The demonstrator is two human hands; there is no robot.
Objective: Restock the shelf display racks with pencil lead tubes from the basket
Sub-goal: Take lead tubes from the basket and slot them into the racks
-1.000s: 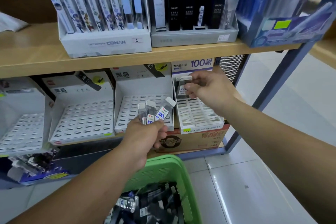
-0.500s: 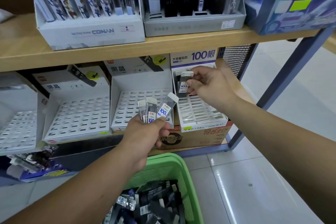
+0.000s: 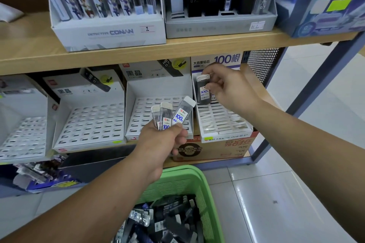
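Note:
My left hand [image 3: 165, 142] grips three clear pencil lead tubes [image 3: 171, 114] with white caps and blue "100" labels, fanned upward in front of the middle racks. My right hand [image 3: 227, 87] pinches one more lead tube [image 3: 203, 89] upright at the back left corner of the rightmost white slotted rack [image 3: 223, 122], which bears a "100" header. Below my arms sits the green basket [image 3: 189, 181], holding several loose lead tubes.
Three other white slotted display racks [image 3: 92, 122] line the lower shelf to the left. The wooden upper shelf [image 3: 118, 53] carries boxes of pens and refills. An orange carton [image 3: 215, 150] supports the right rack. A blue metal post [image 3: 316, 85] and tiled floor lie to the right.
My right hand has lowered its tube into the back corner of the right rack. The left hand keeps its three tubes and has barely moved; the camera has tilted down slightly.

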